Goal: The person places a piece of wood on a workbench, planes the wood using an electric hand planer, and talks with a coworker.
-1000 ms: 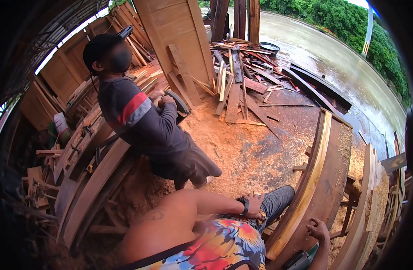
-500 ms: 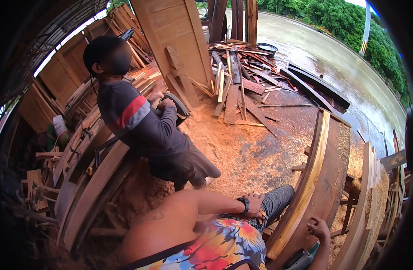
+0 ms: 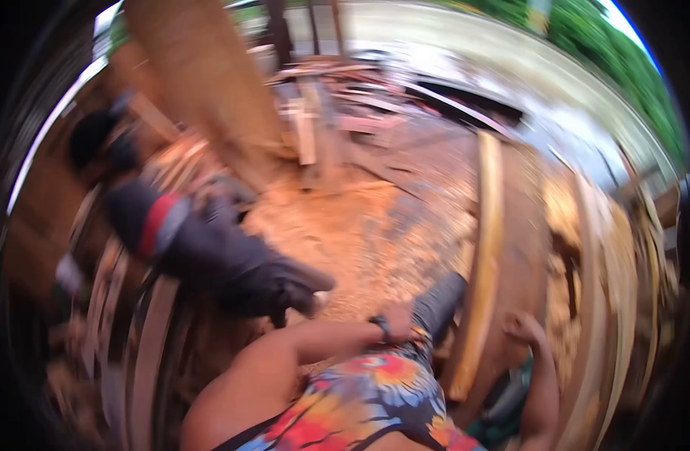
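The view is smeared by motion. My left hand (image 3: 400, 325), with a dark watch (image 3: 380, 328) on its wrist, rests on my upper thigh by the grey trousers (image 3: 439, 301); its blurred fingers look laid out, holding nothing visible. Above the wide brown plank (image 3: 519, 248) is my right hand (image 3: 522, 328), fingers loosely curled and apart, with nothing seen in them. A pale yellow wood strip (image 3: 483, 270) runs lengthwise along that plank, left of my right hand. Below that hand sits a green and dark tool (image 3: 510, 398), partly hidden by my forearm; its kind is unclear.
At left stands a person (image 3: 209, 248) in a dark long-sleeved top, near stacked boards (image 3: 153, 353). Sawdust (image 3: 345, 233) covers the ground. A scrap-wood pile (image 3: 337, 113) lies ahead beside a tall wooden panel (image 3: 202, 75). More long boards (image 3: 593, 301) stand at right.
The view has swung, so the person, wood pile and plank appear farther left, and the picture has blurred. My left hand stays at my thigh; my right hand sits slightly higher in view.
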Motion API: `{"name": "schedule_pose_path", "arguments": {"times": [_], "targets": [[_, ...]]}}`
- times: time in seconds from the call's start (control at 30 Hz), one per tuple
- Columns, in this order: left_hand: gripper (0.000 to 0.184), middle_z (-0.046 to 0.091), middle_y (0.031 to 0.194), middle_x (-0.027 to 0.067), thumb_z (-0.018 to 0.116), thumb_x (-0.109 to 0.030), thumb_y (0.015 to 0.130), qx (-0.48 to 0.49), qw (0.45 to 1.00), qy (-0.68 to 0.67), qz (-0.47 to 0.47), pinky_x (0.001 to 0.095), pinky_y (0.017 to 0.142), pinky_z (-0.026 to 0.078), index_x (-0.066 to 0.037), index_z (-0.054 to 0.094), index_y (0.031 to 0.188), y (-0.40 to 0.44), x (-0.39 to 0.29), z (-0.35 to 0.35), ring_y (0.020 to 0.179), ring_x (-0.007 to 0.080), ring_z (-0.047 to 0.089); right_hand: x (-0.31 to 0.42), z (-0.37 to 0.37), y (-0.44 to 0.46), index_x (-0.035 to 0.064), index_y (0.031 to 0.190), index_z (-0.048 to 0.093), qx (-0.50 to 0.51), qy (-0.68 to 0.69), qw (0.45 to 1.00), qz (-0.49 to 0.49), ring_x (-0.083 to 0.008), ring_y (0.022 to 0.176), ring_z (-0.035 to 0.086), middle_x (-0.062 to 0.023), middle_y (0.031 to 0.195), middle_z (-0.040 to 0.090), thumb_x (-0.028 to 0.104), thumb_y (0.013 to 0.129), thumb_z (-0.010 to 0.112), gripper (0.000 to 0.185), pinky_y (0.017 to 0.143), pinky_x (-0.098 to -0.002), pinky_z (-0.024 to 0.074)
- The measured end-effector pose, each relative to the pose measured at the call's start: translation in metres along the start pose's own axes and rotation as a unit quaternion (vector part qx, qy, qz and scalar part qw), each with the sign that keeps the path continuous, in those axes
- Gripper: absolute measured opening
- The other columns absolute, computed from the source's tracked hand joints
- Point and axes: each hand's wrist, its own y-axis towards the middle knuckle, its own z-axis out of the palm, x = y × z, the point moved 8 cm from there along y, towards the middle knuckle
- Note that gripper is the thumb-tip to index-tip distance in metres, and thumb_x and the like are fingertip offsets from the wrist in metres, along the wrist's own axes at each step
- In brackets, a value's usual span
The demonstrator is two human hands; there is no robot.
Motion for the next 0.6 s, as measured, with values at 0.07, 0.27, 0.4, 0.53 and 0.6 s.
{"name": "schedule_pose_path", "arguments": {"times": [0.07, 0.27, 0.4, 0.53, 0.6], "targets": [[0.091, 0.066, 0.104, 0.0277, 0.082, -0.060, 0.066, 0.004, 0.999, -0.039, 0.022, 0.0500, 0.088, 0.051, 0.004, 0.054, 0.123, -0.003, -0.009, -0.015, 0.100, 0.0419, 0.064, 0.021, -0.007, -0.003, 0.0046, 0.104, 0.068, 0.039, 0.024, 0.996, 0.073, -0.0369, 0.084, 0.068, -0.0216, 0.093, 0.069, 0.036, 0.085, 0.072, 0.037, 0.073, -0.0454, 0.0529], [0.120, 0.057, 0.125, 0.0328, 0.073, -0.073, 0.070, 0.044, 0.998, 0.009, 0.041, 0.0497, 0.095, 0.048, 0.011, 0.029, 0.144, 0.000, -0.013, 0.004, 0.112, 0.0459, 0.058, 0.022, -0.048, -0.031, -0.0002, 0.138, 0.053, 0.103, 0.058, 0.966, 0.230, -0.0315, 0.091, 0.071, -0.0223, 0.117, 0.069, 0.047, 0.087, 0.070, 0.071, 0.081, -0.0411, 0.0558], [0.127, 0.050, 0.135, 0.0325, 0.071, -0.076, 0.070, 0.061, 0.997, 0.035, 0.019, 0.0495, 0.102, 0.043, 0.010, 0.021, 0.149, -0.011, -0.003, 0.005, 0.122, 0.0462, 0.052, -0.030, -0.072, -0.051, -0.0007, 0.138, 0.053, 0.049, 0.070, 0.959, 0.269, -0.0291, 0.085, 0.072, -0.0208, 0.116, 0.069, 0.046, 0.087, 0.071, 0.071, 0.078, -0.0394, 0.0561], [0.127, 0.050, 0.134, 0.0323, 0.072, -0.075, 0.070, 0.046, 0.998, 0.042, 0.027, 0.0491, 0.101, 0.043, 0.009, 0.020, 0.150, -0.012, -0.004, 0.004, 0.121, 0.0453, 0.052, -0.161, -0.089, -0.106, -0.0009, 0.132, 0.057, -0.143, -0.151, 0.934, 0.291, -0.0286, 0.088, 0.071, -0.0219, 0.114, 0.069, 0.047, 0.087, 0.071, 0.067, 0.080, -0.0405, 0.0560], [0.127, 0.050, 0.134, 0.0321, 0.072, -0.075, 0.070, 0.042, 0.998, 0.047, 0.027, 0.0483, 0.102, 0.042, 0.009, 0.020, 0.150, -0.011, -0.003, 0.005, 0.122, 0.0450, 0.051, -0.228, -0.077, -0.160, 0.0017, 0.128, 0.060, -0.168, 0.014, 0.865, 0.472, -0.0321, 0.099, 0.069, -0.0220, 0.119, 0.067, 0.049, 0.088, 0.069, 0.063, 0.084, -0.0461, 0.0553]]}}
